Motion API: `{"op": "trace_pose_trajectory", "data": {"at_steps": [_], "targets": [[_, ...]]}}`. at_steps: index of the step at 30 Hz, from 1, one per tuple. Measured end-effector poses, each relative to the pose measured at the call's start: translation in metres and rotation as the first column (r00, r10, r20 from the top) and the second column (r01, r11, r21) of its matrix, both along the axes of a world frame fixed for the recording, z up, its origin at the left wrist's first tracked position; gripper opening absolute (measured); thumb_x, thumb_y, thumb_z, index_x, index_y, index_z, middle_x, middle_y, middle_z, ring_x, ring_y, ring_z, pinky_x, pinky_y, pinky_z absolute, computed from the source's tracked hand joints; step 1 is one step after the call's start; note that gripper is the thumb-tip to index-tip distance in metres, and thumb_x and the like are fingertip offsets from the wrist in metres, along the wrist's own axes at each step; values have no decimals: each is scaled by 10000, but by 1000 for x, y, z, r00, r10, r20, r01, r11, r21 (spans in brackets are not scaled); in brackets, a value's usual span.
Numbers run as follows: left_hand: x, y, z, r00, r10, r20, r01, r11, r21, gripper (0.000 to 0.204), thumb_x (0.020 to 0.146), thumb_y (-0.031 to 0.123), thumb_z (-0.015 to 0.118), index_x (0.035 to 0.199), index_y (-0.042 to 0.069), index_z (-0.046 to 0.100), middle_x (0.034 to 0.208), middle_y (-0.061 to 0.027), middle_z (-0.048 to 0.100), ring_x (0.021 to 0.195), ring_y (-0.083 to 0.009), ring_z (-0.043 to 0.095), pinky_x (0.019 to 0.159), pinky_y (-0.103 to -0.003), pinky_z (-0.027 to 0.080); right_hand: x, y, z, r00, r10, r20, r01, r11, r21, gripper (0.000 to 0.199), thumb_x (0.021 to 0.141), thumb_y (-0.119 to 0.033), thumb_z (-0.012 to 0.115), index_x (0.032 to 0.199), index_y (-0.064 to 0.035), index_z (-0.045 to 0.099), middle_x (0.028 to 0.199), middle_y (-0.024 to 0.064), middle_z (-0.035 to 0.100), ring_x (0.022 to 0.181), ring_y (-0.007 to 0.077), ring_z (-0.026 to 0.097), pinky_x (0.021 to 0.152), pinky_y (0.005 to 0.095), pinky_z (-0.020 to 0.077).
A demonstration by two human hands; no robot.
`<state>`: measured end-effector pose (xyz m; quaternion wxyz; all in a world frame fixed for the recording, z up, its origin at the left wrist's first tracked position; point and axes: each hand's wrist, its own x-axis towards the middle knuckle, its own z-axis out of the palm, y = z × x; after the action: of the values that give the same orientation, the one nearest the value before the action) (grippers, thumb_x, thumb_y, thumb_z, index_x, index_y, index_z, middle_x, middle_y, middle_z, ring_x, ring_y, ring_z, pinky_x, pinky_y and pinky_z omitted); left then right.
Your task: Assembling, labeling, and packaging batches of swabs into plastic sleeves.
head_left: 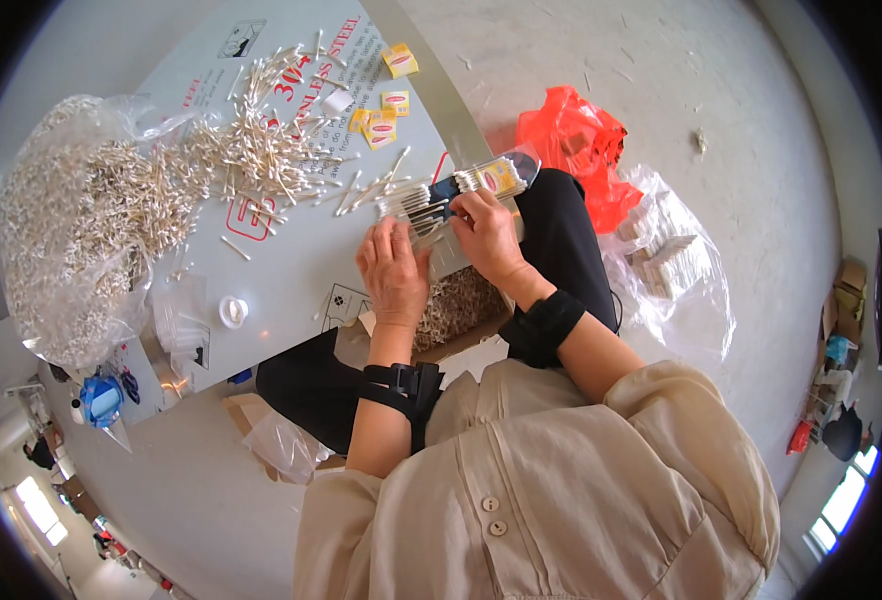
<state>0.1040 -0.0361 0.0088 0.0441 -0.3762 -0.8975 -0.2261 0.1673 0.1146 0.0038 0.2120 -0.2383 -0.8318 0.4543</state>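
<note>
At the table's near edge both hands work over a row of cotton swabs (423, 208). My left hand (397, 277) has its fingers closed together at the left ends of these swabs. Bent in a pinch, the fingers of my right hand (488, 240) are at the right ends of the swabs; the tips are partly hidden. Just beyond my right hand lies a clear pack of swabs (501, 177) with a yellow label. Below my hands an open cardboard box (461, 312) of swabs sits by my lap.
Loose swabs (261, 150) spread across the metal table (291, 325) from a large clear bag (71, 230). Yellow cards (381, 127) lie at the far edge, a small white cup (232, 311) at left. On the floor to the right are a red bag (576, 150) and a clear bag (676, 270).
</note>
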Motion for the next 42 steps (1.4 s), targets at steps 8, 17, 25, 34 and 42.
{"op": "trace_pose_trajectory", "data": {"at_steps": [8, 17, 25, 34, 42], "targets": [[15, 6, -11, 994, 19, 111, 10, 966, -260, 897, 833, 398, 700, 1530, 71, 240, 1616, -138, 161, 1502, -309, 112, 1175, -587, 80, -7, -1, -6, 974, -40, -221, -21, 963, -268, 236, 915, -1, 553, 1148, -5, 585, 1222, 139, 583, 1138, 281, 566, 1006, 340, 418], [-3, 11, -20, 918, 53, 392, -262, 825, 500, 656, 1042, 370, 396, 1527, -6, 164, 1588, -223, 166, 1476, -373, 157, 1193, -442, 159, -23, -8, -19, 939, -69, -337, -84, 904, -420, 305, 1003, -97, 491, 1289, -1, 537, 1369, 148, 521, 1280, 254, 485, 1071, 339, 372], [-14, 39, -32, 846, -54, 530, -403, 586, 703, 652, 1036, 369, 414, 1517, -13, 197, 1539, -225, 257, 1428, -327, 288, 1169, -427, 248, -38, -9, -24, 951, -28, -308, -103, 911, -400, 341, 1045, -151, 444, 1336, 11, 515, 1425, 124, 481, 1310, 190, 451, 1100, 308, 365], [-13, 48, -26, 782, -123, 611, -498, 465, 732, 605, 1032, 351, 425, 1480, -28, 276, 1446, -252, 387, 1363, -316, 385, 1150, -423, 278, -43, -11, -27, 925, -150, -348, -83, 815, -573, 323, 1034, -154, 476, 1300, 22, 534, 1340, 121, 551, 1250, 202, 506, 1049, 307, 403], [-33, 43, -23, 798, -124, 589, -468, 488, 737, 567, 1041, 373, 405, 1441, -23, 337, 1396, -238, 446, 1290, -280, 457, 1108, -410, 338, -42, -8, -21, 927, -144, -347, -92, 807, -583, 348, 1045, -177, 457, 1315, 32, 523, 1368, 117, 523, 1260, 182, 492, 1072, 304, 395]]}}
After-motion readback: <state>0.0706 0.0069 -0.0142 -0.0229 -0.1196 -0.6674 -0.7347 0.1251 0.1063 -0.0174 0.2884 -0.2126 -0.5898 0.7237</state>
